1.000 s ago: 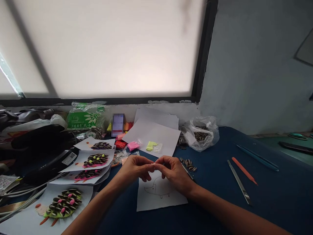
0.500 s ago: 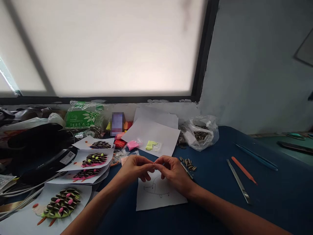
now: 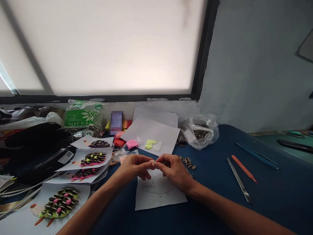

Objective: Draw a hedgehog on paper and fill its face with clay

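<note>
My left hand [image 3: 137, 167] and my right hand [image 3: 174, 170] meet fingertip to fingertip above a sheet of paper [image 3: 161, 203]. Between their pinched thumbs and forefingers shows a small pale lump of modelling clay [image 3: 154, 164], mostly covered by the fingers. On the paper below is a pencilled animal outline with a pointed snout and short legs; my right hand hides part of it. Loose sunflower seeds [image 3: 187, 162] lie just beyond my right hand, and a thin tool [image 3: 189, 173] is partly hidden beside it.
Finished seed-and-clay hedgehog pictures [image 3: 61, 203] lie at left. Behind are a green seed packet [image 3: 81, 114], pink clay [image 3: 132, 143], yellow-green clay [image 3: 150, 144], white sheets [image 3: 141, 129] and a plastic bag of seeds [image 3: 200, 133]. Tweezers [image 3: 256, 155], an orange tool [image 3: 244, 168] and a metal blade [image 3: 238, 180] lie right.
The fingertips have shifted slightly, and the pale lump shows more between them. The view has tilted a little; the things on the table stay in place.
</note>
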Available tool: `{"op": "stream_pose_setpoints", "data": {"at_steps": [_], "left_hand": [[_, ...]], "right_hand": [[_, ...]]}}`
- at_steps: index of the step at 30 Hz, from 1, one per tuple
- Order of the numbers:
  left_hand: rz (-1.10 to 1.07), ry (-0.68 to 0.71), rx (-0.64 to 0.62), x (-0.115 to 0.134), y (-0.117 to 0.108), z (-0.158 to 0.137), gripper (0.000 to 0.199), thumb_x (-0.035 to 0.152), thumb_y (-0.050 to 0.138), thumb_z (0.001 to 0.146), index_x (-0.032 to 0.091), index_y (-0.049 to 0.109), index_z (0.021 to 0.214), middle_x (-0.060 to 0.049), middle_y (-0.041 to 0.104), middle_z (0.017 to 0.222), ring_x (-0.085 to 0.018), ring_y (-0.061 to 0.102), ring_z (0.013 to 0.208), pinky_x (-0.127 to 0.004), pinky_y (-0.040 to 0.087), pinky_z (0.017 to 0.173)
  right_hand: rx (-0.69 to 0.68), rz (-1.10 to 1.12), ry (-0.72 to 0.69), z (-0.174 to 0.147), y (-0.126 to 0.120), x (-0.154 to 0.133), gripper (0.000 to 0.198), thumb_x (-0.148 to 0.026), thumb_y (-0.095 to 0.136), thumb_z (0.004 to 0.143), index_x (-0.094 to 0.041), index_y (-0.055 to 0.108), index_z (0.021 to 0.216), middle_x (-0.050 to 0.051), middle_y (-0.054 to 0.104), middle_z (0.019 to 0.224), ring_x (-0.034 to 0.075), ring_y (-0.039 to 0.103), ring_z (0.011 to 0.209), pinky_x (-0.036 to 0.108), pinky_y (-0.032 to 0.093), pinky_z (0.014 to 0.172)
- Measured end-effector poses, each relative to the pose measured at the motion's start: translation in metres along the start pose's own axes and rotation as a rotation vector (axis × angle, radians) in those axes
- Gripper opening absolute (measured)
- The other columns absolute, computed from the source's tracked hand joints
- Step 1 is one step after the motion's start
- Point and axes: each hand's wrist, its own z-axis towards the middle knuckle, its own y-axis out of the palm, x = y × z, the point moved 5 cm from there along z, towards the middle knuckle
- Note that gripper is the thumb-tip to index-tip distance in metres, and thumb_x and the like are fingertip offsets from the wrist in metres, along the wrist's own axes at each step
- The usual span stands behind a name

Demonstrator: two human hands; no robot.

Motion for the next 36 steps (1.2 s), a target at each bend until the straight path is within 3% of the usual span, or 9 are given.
{"op": "stream_pose_setpoints", "data": {"at_steps": [4, 9, 15, 19, 27, 32, 36], "left_hand": [[0.008, 0.001, 0.019, 0.0, 0.002, 0.0, 0.046, 0.049, 0.077, 0.064, 0.013, 0.068, 0.092, -0.004, 0.071, 0.078, -0.012, 0.063, 0.056, -0.022, 0.047, 0.051], [0.029, -0.022, 0.011, 0.001, 0.004, -0.001, 0.053, 0.047, 0.08, 0.061, 0.014, 0.061, 0.098, -0.002, 0.07, 0.069, -0.014, 0.064, 0.055, -0.023, 0.048, 0.05], [0.111, -0.015, -0.015, 0.006, 0.0, -0.004, 0.042, 0.053, 0.073, 0.067, 0.012, 0.065, 0.074, -0.003, 0.068, 0.071, -0.012, 0.062, 0.052, -0.022, 0.044, 0.047], [0.107, -0.026, 0.015, 0.006, -0.005, -0.004, 0.038, 0.051, 0.073, 0.066, 0.014, 0.065, 0.073, 0.0, 0.066, 0.069, -0.01, 0.059, 0.049, -0.021, 0.041, 0.047], [0.127, 0.001, 0.022, 0.003, -0.01, -0.002, 0.043, 0.05, 0.071, 0.067, 0.015, 0.067, 0.093, -0.002, 0.067, 0.077, -0.012, 0.059, 0.056, -0.023, 0.042, 0.051], [0.412, 0.078, 0.159, 0.003, -0.021, 0.002, 0.031, 0.044, 0.058, 0.074, 0.015, 0.066, 0.082, -0.001, 0.063, 0.07, -0.012, 0.054, 0.056, -0.025, 0.039, 0.053], [0.74, 0.12, 0.106, 0.002, -0.017, 0.0, 0.026, 0.038, 0.061, 0.07, 0.017, 0.071, 0.083, -0.003, 0.064, 0.076, -0.017, 0.055, 0.07, -0.027, 0.037, 0.06]], "right_hand": [[-0.013, -0.014, -0.032, -0.002, 0.001, -0.003, 0.037, -0.042, 0.049, 0.094, -0.014, 0.067, 0.077, 0.002, 0.062, 0.072, 0.011, 0.049, 0.057, 0.024, 0.04, 0.054], [-0.013, -0.059, -0.039, -0.002, 0.001, -0.007, 0.027, -0.038, 0.062, 0.088, -0.014, 0.067, 0.076, 0.001, 0.062, 0.069, 0.012, 0.052, 0.063, 0.024, 0.041, 0.06], [-0.031, -0.087, -0.042, -0.002, 0.001, -0.01, 0.029, -0.035, 0.053, 0.093, -0.015, 0.066, 0.076, -0.001, 0.055, 0.065, 0.012, 0.045, 0.059, 0.024, 0.037, 0.056], [-0.048, -0.097, -0.047, -0.002, 0.001, -0.01, 0.028, -0.033, 0.05, 0.094, -0.015, 0.066, 0.08, -0.001, 0.055, 0.067, 0.011, 0.044, 0.059, 0.024, 0.036, 0.056], [-0.075, -0.187, -0.078, 0.0, 0.003, -0.008, 0.022, -0.028, 0.053, 0.092, -0.015, 0.065, 0.077, -0.002, 0.052, 0.065, 0.011, 0.043, 0.059, 0.023, 0.035, 0.056], [-0.083, -0.214, -0.084, -0.002, 0.004, -0.011, 0.024, -0.028, 0.052, 0.092, -0.016, 0.066, 0.076, -0.001, 0.054, 0.066, 0.012, 0.046, 0.062, 0.024, 0.035, 0.058], [-0.108, -0.263, -0.114, -0.002, 0.006, -0.014, 0.023, -0.028, 0.053, 0.091, -0.017, 0.068, 0.077, 0.0, 0.06, 0.071, 0.013, 0.051, 0.066, 0.023, 0.038, 0.06]]}}
